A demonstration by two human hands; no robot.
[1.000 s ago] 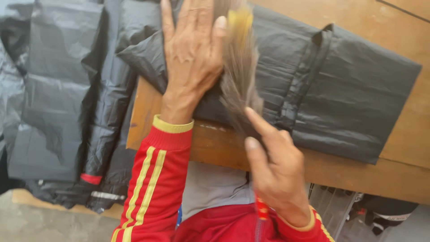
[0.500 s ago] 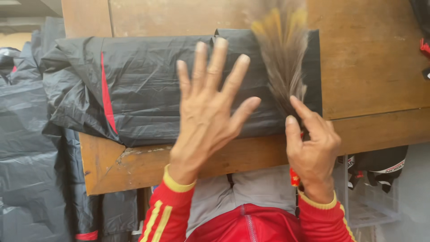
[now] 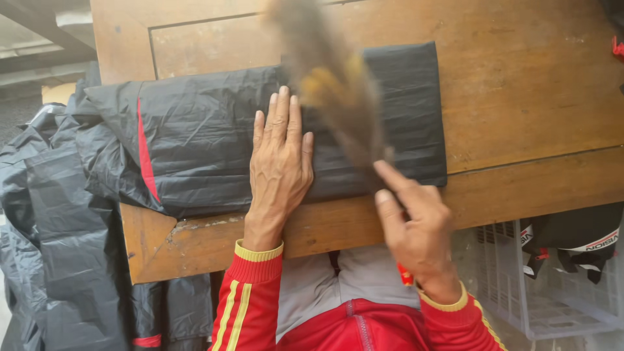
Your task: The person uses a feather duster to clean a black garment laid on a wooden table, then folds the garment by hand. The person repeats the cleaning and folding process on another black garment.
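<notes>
Hanging heap, far left: loose black raincoats (image 3: 45,227) drape down past the left edge of the tabletop, apart from the piece on top.
Tabletop: worn brown wood (image 3: 533,84); its near edge runs just in front of the person's body.
Folded raincoat: black with a red stripe (image 3: 195,143), lying flat across the tabletop, long side left to right; left end bunched and overhanging the corner, right end squared off.
Left hand: (image 3: 279,166) palm down, fingers straight and together, grip open and holding nothing; it presses on the middle of the folded raincoat, likely to pin the slippery fabric flat.
Brush: soft brownish bristles with some yellow (image 3: 338,91), blurred, angled over the right half of the raincoat, just right of the left hand.
Right hand: (image 3: 416,234) grip closed around the brush's near end, forefinger stretched along it, probably to steer the sweep; the red handle pokes out below the palm.
Crate, near right: white plastic basket (image 3: 552,305) under the tabletop, holding dark bundles.
</notes>
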